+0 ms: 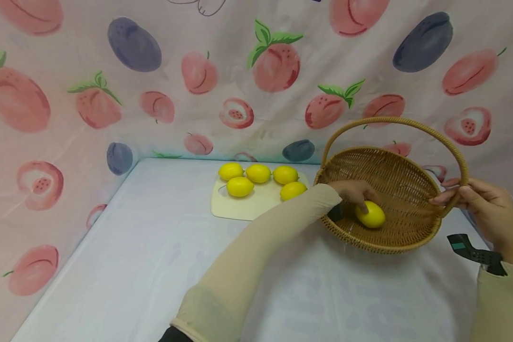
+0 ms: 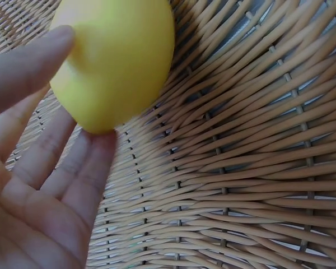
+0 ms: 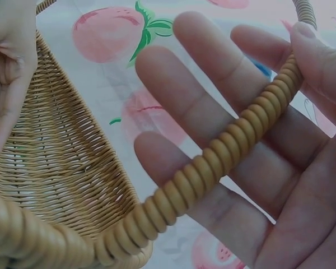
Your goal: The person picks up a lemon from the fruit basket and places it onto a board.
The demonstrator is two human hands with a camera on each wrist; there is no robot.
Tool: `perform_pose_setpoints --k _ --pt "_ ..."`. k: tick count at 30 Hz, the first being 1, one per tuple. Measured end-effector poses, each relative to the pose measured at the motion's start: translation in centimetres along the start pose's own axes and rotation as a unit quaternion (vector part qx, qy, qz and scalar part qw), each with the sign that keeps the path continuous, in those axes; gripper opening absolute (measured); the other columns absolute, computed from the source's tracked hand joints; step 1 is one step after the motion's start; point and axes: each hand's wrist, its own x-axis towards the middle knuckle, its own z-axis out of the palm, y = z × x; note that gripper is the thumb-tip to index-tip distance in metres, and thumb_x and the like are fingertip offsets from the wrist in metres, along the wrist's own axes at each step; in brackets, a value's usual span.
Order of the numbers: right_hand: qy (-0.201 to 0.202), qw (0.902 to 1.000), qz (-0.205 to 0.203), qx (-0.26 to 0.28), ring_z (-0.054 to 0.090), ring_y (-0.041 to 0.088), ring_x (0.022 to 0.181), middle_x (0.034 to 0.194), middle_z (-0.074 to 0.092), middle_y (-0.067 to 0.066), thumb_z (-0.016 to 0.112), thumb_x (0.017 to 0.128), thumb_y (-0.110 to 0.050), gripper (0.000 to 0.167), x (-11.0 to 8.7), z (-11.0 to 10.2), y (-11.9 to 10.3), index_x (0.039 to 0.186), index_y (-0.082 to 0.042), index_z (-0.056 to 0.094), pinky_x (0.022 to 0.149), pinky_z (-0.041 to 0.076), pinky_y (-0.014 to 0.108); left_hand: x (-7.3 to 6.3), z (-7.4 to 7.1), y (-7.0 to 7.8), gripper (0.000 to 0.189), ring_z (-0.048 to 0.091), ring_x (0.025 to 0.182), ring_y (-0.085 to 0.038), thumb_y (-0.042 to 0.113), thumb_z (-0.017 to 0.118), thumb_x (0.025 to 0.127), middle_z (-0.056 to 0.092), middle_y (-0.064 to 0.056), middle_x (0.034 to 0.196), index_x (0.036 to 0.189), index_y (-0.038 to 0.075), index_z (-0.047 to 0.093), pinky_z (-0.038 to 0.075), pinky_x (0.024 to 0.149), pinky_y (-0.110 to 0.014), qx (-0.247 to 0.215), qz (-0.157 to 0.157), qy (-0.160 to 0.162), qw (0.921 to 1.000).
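My left hand point(image 1: 356, 191) reaches inside the brown wicker basket point(image 1: 403, 190) and pinches a yellow lemon point(image 1: 372, 216). In the left wrist view the thumb is on one side of the lemon point(image 2: 120, 61), with other fingertips under its end, close over the woven inside. My right hand point(image 1: 489, 209) holds the basket's handle point(image 1: 463, 166) at its right side. The right wrist view shows the thumb laid over the wrapped handle point(image 3: 235, 145) and the other fingers extended behind it. The basket is tilted, its opening facing me.
A cream cutting board point(image 1: 256, 205) lies left of the basket, bearing several more lemons point(image 1: 240, 187). My left forearm crosses in front of the board's right corner. A white cloth point(image 1: 154, 256) covers the table, and a fruit-print curtain point(image 1: 222, 57) hangs behind.
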Motion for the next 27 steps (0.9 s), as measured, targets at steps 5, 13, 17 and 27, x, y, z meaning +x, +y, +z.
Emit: perform_pose_setpoints --k 5,13,17,27 --pt "0.006 1.0 0.0 -0.006 0.069 0.012 0.087 0.094 0.073 0.006 0.03 0.097 0.009 0.028 -0.05 -0.01 0.01 0.11 0.013 0.055 0.079 0.052 0.014 -0.14 0.04 0.33 0.049 0.046 0.127 -0.008 0.005 0.067 0.085 0.051 0.002 0.14 0.132 0.013 0.055 0.041 0.092 -0.01 0.029 0.006 -0.012 0.9995" --pt "0.01 0.9998 0.004 -0.016 0.069 0.011 0.086 0.093 0.073 0.005 0.031 0.098 0.008 0.027 -0.02 0.1 -0.08 0.109 0.013 0.055 0.079 0.051 0.013 0.21 0.14 0.43 0.05 0.05 0.12 -0.007 0.006 0.074 0.079 0.052 0.005 0.137 0.127 0.015 0.06 0.042 0.09 -0.01 0.043 -0.011 -0.011 0.9989" --pt "0.005 1.0 0.001 0.0 0.069 0.012 0.087 0.093 0.073 0.006 0.03 0.098 0.009 0.028 -0.01 0.07 -0.09 0.111 0.013 0.055 0.08 0.051 0.013 0.37 0.13 0.4 0.048 0.048 0.122 -0.006 0.007 0.075 0.079 0.05 0.007 0.138 0.125 0.016 0.062 0.042 0.09 -0.01 0.053 -0.012 -0.011 0.9984" --pt "0.007 0.9998 0.005 -0.019 0.069 0.011 0.087 0.094 0.073 0.004 0.031 0.098 0.008 0.028 0.08 0.17 -0.16 0.111 0.013 0.055 0.081 0.051 0.012 0.21 0.22 0.26 0.055 0.044 0.129 -0.007 0.009 0.073 0.081 0.047 0.005 0.143 0.132 0.017 0.055 0.042 0.09 -0.01 0.04 0.004 -0.043 0.9983"
